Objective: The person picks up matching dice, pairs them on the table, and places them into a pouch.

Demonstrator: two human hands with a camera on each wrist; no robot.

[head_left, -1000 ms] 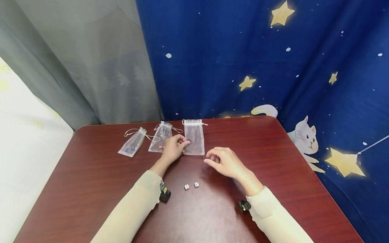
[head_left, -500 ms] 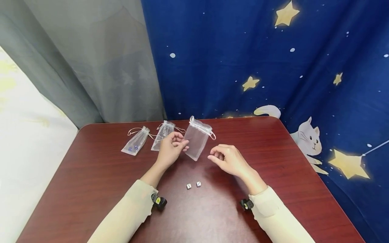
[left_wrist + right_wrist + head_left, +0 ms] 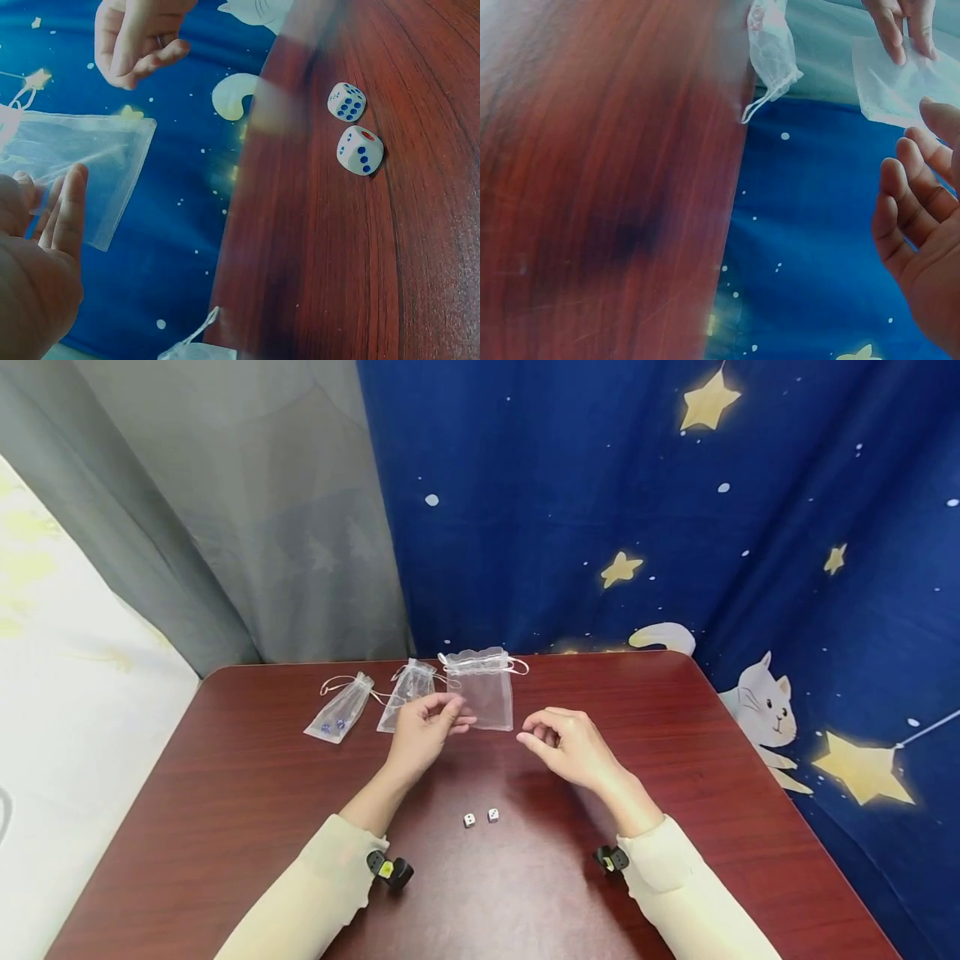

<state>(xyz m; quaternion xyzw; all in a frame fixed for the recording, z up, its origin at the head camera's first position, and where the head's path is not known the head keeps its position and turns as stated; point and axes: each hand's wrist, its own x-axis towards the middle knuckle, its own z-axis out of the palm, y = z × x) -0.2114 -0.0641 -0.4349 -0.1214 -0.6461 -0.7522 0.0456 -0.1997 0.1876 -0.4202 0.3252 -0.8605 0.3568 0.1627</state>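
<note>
My left hand pinches a sheer white drawstring pouch by its side, between thumb and fingers. The pouch hangs upright with its drawstring end up, and it looks flat with nothing inside. To the right, my right hand is held in the air with loosely bent fingers, apart from the pouch and holding nothing. Two white dice, a left die and a right die, lie on the table nearer to me. Their blue and red pips show in the left wrist view.
A similar pouch with blue dice in it lies at the left on the dark red table. Beside it, another pouch is partly hidden behind my left hand. A blue star-printed curtain hangs behind the table's far edge.
My left hand has lifted the pouch off the table and turned it, so its broad face now shows. My right hand stays nearly in place. The dice lie where they were.
</note>
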